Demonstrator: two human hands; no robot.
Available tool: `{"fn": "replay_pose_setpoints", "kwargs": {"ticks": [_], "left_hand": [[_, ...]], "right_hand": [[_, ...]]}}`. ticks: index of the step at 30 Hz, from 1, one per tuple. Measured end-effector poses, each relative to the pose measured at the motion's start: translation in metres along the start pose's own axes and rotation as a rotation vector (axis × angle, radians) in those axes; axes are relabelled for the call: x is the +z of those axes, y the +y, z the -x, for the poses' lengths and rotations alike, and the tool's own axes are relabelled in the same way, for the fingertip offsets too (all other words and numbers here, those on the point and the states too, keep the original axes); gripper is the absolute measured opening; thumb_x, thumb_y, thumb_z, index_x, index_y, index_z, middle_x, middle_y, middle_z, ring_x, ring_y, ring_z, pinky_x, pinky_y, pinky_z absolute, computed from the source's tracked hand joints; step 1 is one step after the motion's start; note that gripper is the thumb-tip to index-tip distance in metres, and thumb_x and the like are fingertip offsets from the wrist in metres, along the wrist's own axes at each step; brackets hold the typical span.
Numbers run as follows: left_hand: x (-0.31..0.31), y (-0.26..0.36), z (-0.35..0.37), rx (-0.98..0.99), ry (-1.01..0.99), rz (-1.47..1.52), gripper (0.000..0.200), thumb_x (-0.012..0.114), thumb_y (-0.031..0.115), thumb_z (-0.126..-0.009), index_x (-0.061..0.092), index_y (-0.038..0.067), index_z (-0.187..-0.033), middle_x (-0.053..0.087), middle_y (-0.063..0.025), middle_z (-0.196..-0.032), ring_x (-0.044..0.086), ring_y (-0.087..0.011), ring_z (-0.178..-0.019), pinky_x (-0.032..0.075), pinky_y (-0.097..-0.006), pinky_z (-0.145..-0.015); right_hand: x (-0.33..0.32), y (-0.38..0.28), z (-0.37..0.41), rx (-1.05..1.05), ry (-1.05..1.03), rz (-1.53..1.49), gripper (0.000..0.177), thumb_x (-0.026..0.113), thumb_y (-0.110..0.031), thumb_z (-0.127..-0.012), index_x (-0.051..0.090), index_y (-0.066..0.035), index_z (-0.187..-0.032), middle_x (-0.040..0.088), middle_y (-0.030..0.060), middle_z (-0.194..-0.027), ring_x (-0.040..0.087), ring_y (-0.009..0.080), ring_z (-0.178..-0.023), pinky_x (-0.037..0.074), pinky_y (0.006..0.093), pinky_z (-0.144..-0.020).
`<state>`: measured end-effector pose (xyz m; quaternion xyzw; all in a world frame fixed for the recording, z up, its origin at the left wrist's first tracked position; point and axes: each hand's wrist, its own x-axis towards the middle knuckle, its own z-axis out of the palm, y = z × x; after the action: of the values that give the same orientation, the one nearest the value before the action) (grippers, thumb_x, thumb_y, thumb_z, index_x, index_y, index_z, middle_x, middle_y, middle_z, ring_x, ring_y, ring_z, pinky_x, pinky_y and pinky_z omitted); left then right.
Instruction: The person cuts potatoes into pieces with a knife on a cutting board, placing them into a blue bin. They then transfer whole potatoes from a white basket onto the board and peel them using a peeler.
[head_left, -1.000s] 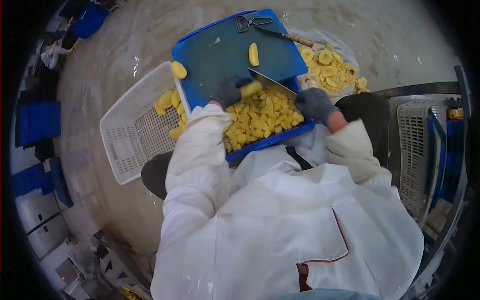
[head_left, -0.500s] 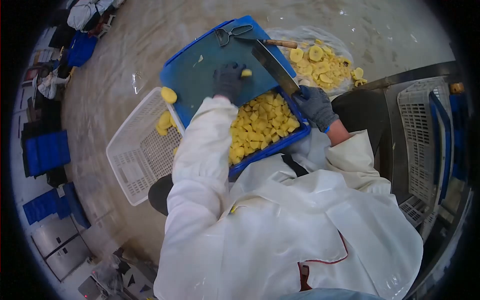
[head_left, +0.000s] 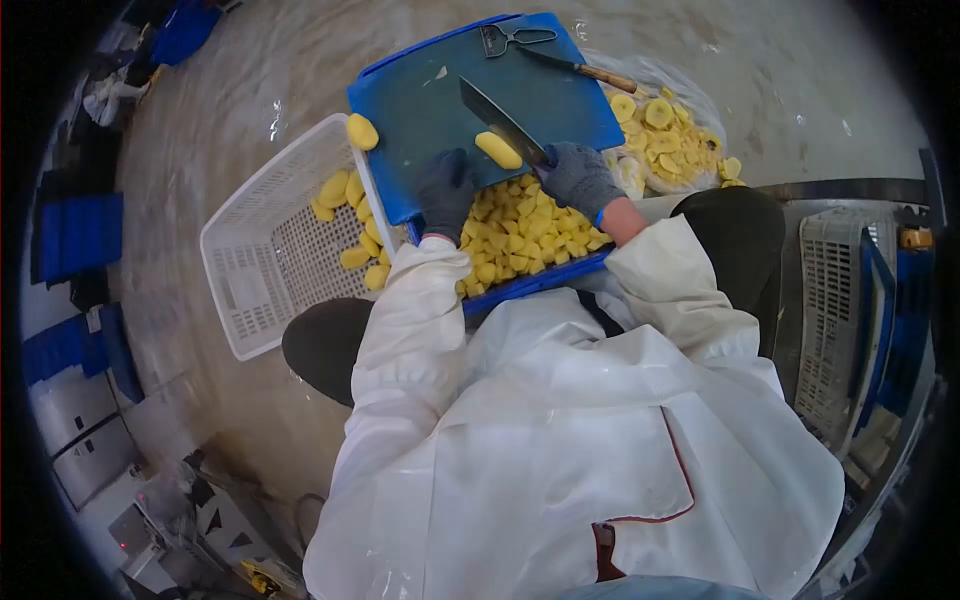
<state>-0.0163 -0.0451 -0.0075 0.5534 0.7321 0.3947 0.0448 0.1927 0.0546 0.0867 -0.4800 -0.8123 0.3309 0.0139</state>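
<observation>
Now: potato half (head_left: 497,150) has come to the near edge of the blue board (head_left: 420,100), beside the cleaver (head_left: 495,118) gripped in the right hand (head_left: 578,178); left hand (head_left: 447,190), loosely curled and empty, rests at that edge.

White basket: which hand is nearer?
Left. The left hand sits just right of the white basket; the right hand is farther off, across the diced pieces, gripping the cleaver.

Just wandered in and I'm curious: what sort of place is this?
Probably a commercial food-preparation area: a blue plastic cutting board beside a heap of diced yellow potato pieces, a white perforated plastic basket of peeled potatoes, and a grey-gloved right hand gripping a broad steel knife.
</observation>
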Motion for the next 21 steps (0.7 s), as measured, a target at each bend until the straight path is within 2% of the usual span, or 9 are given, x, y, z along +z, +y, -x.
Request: {"fn": "replay_pose_setpoints", "kwargs": {"ticks": [1,4,7,9,10,13,14,17,21], "left_hand": [[0.002,0.005,-0.001,-0.016,0.022,0.032,0.025,0.069,0.015,-0.075,0.069,0.007,-0.1,0.068,-0.0141,-0.103,0.062,-0.0343,-0.099,0.048,-0.042,-0.089],[0.012,0.01,-0.005,-0.014,0.038,-0.069,0.025,0.068,0.017,-0.076,0.069,0.009,-0.1,0.068,-0.0143,-0.101,0.062,-0.035,-0.096,0.048,-0.0432,-0.087],[0.017,0.015,-0.009,-0.031,0.026,0.015,0.031,0.067,0.02,-0.077,0.067,0.011,-0.106,0.066,-0.0127,-0.11,0.061,-0.0358,-0.099,0.047,-0.0435,-0.088],[0.019,0.016,-0.02,0.097,-0.019,-0.064,0.036,0.067,0.024,-0.077,0.065,0.013,-0.111,0.062,-0.011,-0.118,0.059,-0.0353,-0.102,0.046,-0.045,-0.089],[0.02,0.017,-0.026,0.16,-0.042,-0.104,0.039,0.067,0.026,-0.077,0.064,0.014,-0.114,0.061,-0.0102,-0.122,0.058,-0.0351,-0.104,0.046,-0.0457,-0.089],[0.022,0.028,-0.038,0.221,-0.297,-0.273,0.045,0.067,0.031,-0.075,0.061,0.017,-0.118,0.056,-0.008,-0.128,0.056,-0.0332,-0.106,0.044,-0.049,-0.089],[0.024,0.034,-0.045,0.098,-0.348,-0.219,0.043,0.068,0.035,-0.074,0.062,0.019,-0.114,0.058,-0.0083,-0.122,0.057,-0.0314,-0.105,0.044,-0.0514,-0.087],[0.038,0.045,-0.036,-0.101,-0.297,-0.291,0.042,0.069,0.038,-0.074,0.063,0.018,-0.111,0.06,-0.0087,-0.113,0.057,-0.032,-0.103,0.045,-0.049,-0.086],[0.042,0.031,-0.023,-0.055,-0.172,-0.121,0.044,0.072,0.038,-0.073,0.064,0.016,-0.11,0.062,-0.0099,-0.104,0.058,-0.0325,-0.101,0.047,-0.0449,-0.085]], "right_hand": [[-0.002,-0.008,-0.002,0.004,-0.013,0.019,0.032,0.062,-0.036,-0.083,0.068,-0.006,-0.093,0.067,0.0193,-0.09,0.064,0.0368,-0.091,0.05,0.0465,-0.08],[0.004,-0.011,-0.014,-0.002,0.004,0.039,0.032,0.061,-0.036,-0.084,0.068,-0.007,-0.095,0.068,0.0175,-0.086,0.066,0.035,-0.089,0.051,0.0454,-0.081],[0.0,-0.014,-0.014,0.037,-0.028,0.03,0.033,0.061,-0.036,-0.084,0.067,-0.006,-0.096,0.068,0.0159,-0.08,0.067,0.0336,-0.085,0.051,0.0442,-0.081],[-0.002,-0.01,-0.009,0.073,-0.029,-0.006,0.033,0.061,-0.035,-0.084,0.067,-0.005,-0.096,0.068,0.0159,-0.077,0.067,0.033,-0.083,0.051,0.0436,-0.081],[0.0,-0.004,-0.006,0.087,-0.007,-0.037,0.033,0.061,-0.034,-0.084,0.067,-0.004,-0.096,0.068,0.0163,-0.075,0.068,0.0329,-0.083,0.051,0.0434,-0.081],[-0.011,-0.007,0.009,0.177,-0.018,-0.136,0.033,0.062,-0.032,-0.084,0.067,-0.001,-0.092,0.068,0.0179,-0.073,0.068,0.0324,-0.082,0.052,0.0437,-0.08],[-0.016,-0.009,0.013,0.215,-0.031,-0.171,0.033,0.062,-0.031,-0.084,0.067,0.0,-0.09,0.067,0.0186,-0.073,0.068,0.0322,-0.082,0.052,0.0439,-0.08],[-0.006,0.003,0.013,0.241,0.048,-0.177,0.032,0.061,-0.03,-0.084,0.067,0.002,-0.084,0.066,0.0212,-0.073,0.068,0.0333,-0.082,0.052,0.0447,-0.08],[0.003,0.017,0.012,0.121,0.123,-0.077,0.032,0.061,-0.031,-0.083,0.068,0.001,-0.085,0.067,0.024,-0.082,0.066,0.0366,-0.086,0.052,0.0463,-0.08]]}}
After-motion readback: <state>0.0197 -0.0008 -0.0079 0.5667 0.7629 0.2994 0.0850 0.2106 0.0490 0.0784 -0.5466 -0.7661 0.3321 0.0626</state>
